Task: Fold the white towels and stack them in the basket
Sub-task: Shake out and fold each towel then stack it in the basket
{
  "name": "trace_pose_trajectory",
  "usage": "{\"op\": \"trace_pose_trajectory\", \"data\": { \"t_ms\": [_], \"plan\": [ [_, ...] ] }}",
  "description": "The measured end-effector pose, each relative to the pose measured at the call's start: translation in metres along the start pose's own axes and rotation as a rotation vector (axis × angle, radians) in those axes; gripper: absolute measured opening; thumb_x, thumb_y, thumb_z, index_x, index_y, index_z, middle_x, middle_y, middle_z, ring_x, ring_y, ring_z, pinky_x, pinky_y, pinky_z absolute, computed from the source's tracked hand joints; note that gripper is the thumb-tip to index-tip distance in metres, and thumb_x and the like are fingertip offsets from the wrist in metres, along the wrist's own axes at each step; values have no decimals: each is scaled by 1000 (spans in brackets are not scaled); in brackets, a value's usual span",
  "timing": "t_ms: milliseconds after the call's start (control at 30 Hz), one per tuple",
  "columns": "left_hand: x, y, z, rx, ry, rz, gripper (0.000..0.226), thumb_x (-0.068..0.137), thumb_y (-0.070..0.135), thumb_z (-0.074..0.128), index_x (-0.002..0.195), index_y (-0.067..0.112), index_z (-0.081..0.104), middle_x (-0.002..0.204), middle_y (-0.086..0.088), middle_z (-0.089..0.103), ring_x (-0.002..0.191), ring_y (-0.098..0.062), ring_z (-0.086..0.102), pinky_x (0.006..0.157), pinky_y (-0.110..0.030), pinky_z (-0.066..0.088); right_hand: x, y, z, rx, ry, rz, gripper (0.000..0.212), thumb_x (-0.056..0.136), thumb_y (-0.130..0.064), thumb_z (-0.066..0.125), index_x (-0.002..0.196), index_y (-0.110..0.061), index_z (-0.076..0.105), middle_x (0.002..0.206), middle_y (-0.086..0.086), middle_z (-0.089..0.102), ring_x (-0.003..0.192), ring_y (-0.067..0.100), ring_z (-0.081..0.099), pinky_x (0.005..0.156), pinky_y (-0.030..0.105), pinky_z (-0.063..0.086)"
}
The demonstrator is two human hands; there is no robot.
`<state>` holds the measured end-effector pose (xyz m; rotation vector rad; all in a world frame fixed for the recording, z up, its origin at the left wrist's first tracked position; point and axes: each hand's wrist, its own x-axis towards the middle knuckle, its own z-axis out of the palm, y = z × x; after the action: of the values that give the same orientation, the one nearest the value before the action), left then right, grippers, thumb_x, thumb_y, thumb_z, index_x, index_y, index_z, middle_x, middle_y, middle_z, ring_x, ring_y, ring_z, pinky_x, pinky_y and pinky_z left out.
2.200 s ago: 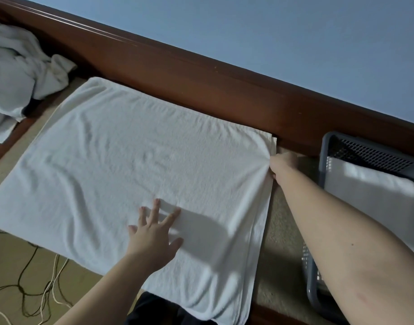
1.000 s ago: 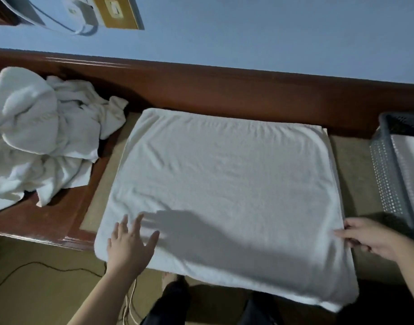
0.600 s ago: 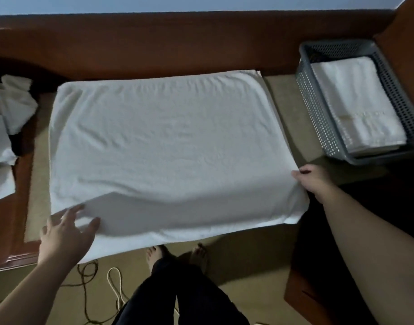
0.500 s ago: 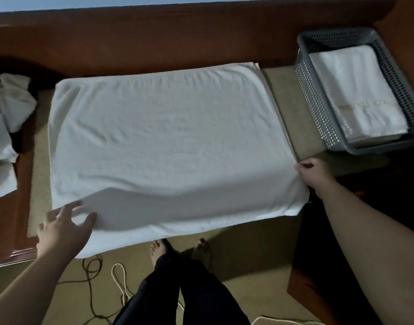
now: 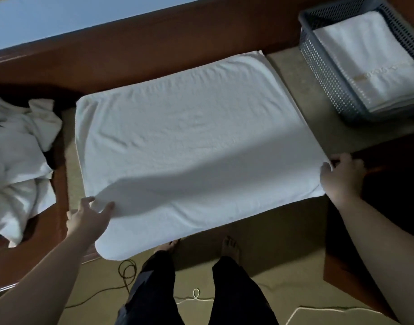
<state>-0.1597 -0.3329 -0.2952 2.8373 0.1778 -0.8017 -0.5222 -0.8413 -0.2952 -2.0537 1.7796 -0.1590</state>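
Note:
A white towel [image 5: 192,141], folded once, lies flat on the wooden table, its near edge hanging over the front. My left hand [image 5: 87,219] pinches the towel's near left edge between thumb and fingers. My right hand [image 5: 342,177] grips the near right corner. A grey perforated basket [image 5: 323,66] stands at the right with folded white towels [image 5: 370,57] stacked inside.
A crumpled heap of white towels [image 5: 16,160] lies at the left end of the table. A wooden backboard [image 5: 154,50] runs along the far side. Cables [image 5: 128,273] trail over the floor by my bare feet.
My left hand slid from the towel's middle to its near left edge and took hold. My right hand moved from the far right corner down to the near right corner.

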Motion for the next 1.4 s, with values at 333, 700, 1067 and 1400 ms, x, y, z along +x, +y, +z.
{"op": "trace_pose_trajectory", "data": {
  "t_ms": [333, 700, 1067, 1400],
  "plan": [
    [103, 54, -52, -102, -13, 97, 84, 91, 67, 61, 145, 5, 45, 145, -24, 41, 130, -44, 49, 112, -52, 43, -299, -193, 136, 281, -166, -558, 21, 92, -27, 65, 110, -16, 65, 102, 4, 55, 95, 25, 58, 80, 39, 54],
    [186, 109, -100, -248, -59, 69, 70, 92, 41, 66, 139, -2, 36, 136, -14, 46, 101, -30, 57, 84, -41, 57, -423, -361, 242, -144, -369, -491, 62, 68, -54, 82, 111, -20, 55, 98, 5, 53, 87, 27, 57, 66, 41, 51],
    [204, 126, -111, -402, -166, 130, 18, 90, 20, 59, 99, 4, 61, 72, -5, 55, 63, -25, 54, 67, -35, 52, -436, -364, 257, -266, -205, -622, 24, 78, -21, 68, 95, -17, 51, 88, 7, 47, 72, 26, 50, 55, 38, 43],
    [221, 159, -146, -853, -301, 58, 32, 87, 15, 78, 114, 10, 62, 105, -9, 69, 90, -25, 71, 63, -36, 62, -421, -343, 226, -227, -374, -347, 34, 78, -2, 66, 109, -12, 56, 92, 6, 56, 76, 23, 61, 57, 34, 58]
  ]
}}
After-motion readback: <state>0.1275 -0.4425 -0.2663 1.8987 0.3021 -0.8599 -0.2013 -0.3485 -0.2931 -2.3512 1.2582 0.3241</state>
